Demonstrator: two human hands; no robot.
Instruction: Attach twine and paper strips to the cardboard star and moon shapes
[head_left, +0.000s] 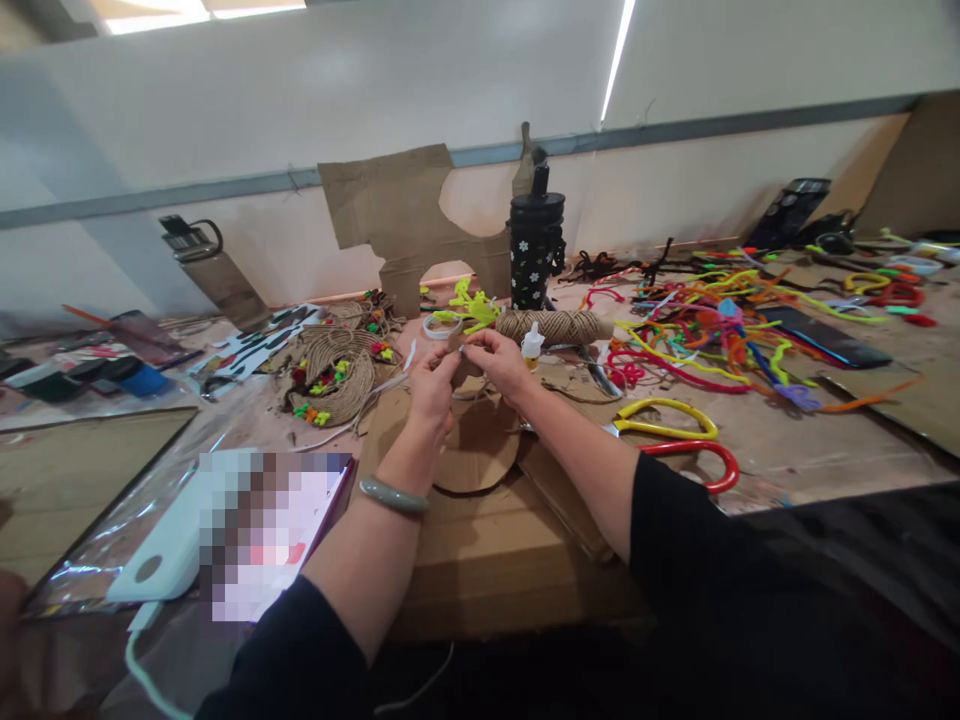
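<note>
My left hand (433,388) and my right hand (499,362) meet over the cardboard in front of me, fingertips pinched together. Between them is a small brown piece (469,369) that looks like cardboard; the fingers cover much of it. Under my hands lies a round cardboard disc (480,458) on a larger cardboard sheet (450,540). Just beyond my fingers are a small glue bottle (532,346) with a white cap, a roll of jute twine (555,327) and a yellow-green pipe cleaner shape (474,303).
Scissors (667,418) with yellow and red handles lie right of my right forearm. Coiled twine pieces (337,375) sit at left, tangled pipe cleaners (720,340) at right. A black flowered bottle (534,250) stands behind. A phone (285,545) and white power bank (180,530) lie near left.
</note>
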